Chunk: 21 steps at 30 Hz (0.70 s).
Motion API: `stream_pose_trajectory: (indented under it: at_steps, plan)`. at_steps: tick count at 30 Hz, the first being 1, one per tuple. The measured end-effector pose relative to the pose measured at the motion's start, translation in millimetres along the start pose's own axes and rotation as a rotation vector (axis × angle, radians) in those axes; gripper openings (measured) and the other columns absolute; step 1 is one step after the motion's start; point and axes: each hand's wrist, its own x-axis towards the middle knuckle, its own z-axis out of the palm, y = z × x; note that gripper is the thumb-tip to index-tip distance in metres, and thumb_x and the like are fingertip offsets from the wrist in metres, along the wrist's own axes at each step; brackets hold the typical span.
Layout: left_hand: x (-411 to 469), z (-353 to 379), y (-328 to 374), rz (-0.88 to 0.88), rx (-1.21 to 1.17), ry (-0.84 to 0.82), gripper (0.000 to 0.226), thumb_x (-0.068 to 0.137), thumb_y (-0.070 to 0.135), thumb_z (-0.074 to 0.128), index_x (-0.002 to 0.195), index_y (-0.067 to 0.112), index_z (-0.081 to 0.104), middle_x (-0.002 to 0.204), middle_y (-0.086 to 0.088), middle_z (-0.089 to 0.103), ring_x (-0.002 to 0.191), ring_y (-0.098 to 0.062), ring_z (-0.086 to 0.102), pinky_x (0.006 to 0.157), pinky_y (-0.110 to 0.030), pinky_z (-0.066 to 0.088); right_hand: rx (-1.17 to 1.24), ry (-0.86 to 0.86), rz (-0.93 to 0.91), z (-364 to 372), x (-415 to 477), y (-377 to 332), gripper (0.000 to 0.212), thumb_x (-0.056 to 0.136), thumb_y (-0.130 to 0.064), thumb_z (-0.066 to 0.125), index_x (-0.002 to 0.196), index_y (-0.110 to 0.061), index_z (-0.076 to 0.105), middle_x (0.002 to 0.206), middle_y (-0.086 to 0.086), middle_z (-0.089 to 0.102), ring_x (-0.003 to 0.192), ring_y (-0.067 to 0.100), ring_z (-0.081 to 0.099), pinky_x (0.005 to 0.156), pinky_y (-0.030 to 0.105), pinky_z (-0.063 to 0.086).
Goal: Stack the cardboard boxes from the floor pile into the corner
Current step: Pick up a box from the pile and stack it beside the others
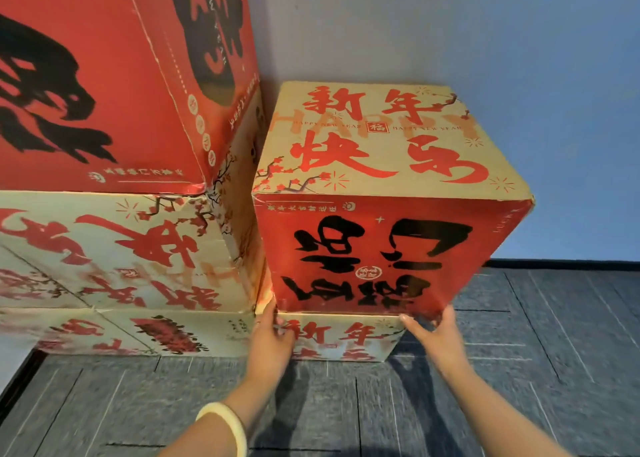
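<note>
Stacking: box at the corner

Both hands grip the top box [388, 193] by its lower front corners: left hand [272, 339] and right hand [438, 335], fingers curled onto the bottom edge. It sits on a lower box [341, 337] against the wall [450, 27], beside a taller stack [104, 145]. Bracelet [225, 422] on left wrist. Floor [519, 370] dark.
</note>
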Motion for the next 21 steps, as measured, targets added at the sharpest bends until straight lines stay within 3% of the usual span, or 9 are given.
stream_pose_trajectory:
  at_steps: [3, 8, 11, 14, 18, 21]
  plan:
    - [6, 2, -11, 0.061, -0.025, 0.026, 0.062, 0.083, -0.006, 0.056, 0.138, 0.017, 0.040, 0.091, -0.005, 0.053, 0.063, -0.008, 0.049, 0.057, -0.010, 0.042, -0.009, 0.059, -0.058, 7, 2, 11, 0.058, 0.075, -0.023, 0.077, 0.118, -0.016, 0.039, 0.107, 0.001, 0.056, 0.099, 0.018, 0.055, 0.080, 0.030, 0.043]
    - [4, -3, -15, 0.075, -0.027, 0.024, 0.067, 0.085, -0.006, 0.054, 0.144, 0.018, 0.033, 0.112, -0.007, 0.053, 0.065, -0.006, 0.050, 0.054, -0.011, 0.044, -0.026, 0.069, -0.090, 15, -3, 8, 0.055, 0.078, -0.020, 0.074, 0.119, -0.008, 0.038, 0.103, 0.001, 0.056, 0.090, 0.017, 0.055, 0.065, 0.024, 0.041]
    - [0, -9, -10, 0.072, -0.016, 0.040, 0.065, 0.086, -0.004, 0.054, 0.144, 0.017, 0.032, 0.098, 0.004, 0.047, 0.076, -0.003, 0.049, 0.065, -0.011, 0.041, -0.017, 0.030, -0.076, 18, -4, 8, 0.050, 0.078, -0.020, 0.074, 0.111, -0.014, 0.036, 0.101, 0.004, 0.060, 0.087, 0.020, 0.060, 0.070, 0.031, 0.049]
    - [2, -14, -13, 0.073, 0.001, 0.041, 0.063, 0.086, -0.004, 0.054, 0.143, 0.014, 0.035, 0.099, -0.001, 0.045, 0.084, -0.010, 0.047, 0.075, -0.016, 0.035, -0.024, -0.019, -0.077, 20, -2, 9, 0.049, 0.079, -0.022, 0.074, 0.110, -0.019, 0.035, 0.099, 0.004, 0.060, 0.088, 0.021, 0.061, 0.080, 0.040, 0.053]
    - [-3, -13, -17, 0.069, 0.030, 0.058, 0.067, 0.085, -0.002, 0.057, 0.144, 0.014, 0.030, 0.105, 0.001, 0.044, 0.098, -0.015, 0.048, 0.082, -0.021, 0.035, -0.033, -0.035, -0.096, 20, 0, 10, 0.050, 0.080, -0.024, 0.072, 0.112, -0.021, 0.034, 0.102, 0.002, 0.058, 0.093, 0.022, 0.061, 0.083, 0.040, 0.052]
    - [-11, -13, -18, 0.073, 0.016, 0.055, 0.065, 0.085, -0.003, 0.056, 0.143, 0.013, 0.032, 0.100, 0.007, 0.044, 0.093, -0.013, 0.048, 0.080, -0.020, 0.036, -0.032, -0.047, -0.117, 20, 0, 10, 0.048, 0.081, -0.022, 0.071, 0.112, -0.020, 0.035, 0.102, 0.001, 0.057, 0.095, 0.021, 0.059, 0.082, 0.037, 0.051]
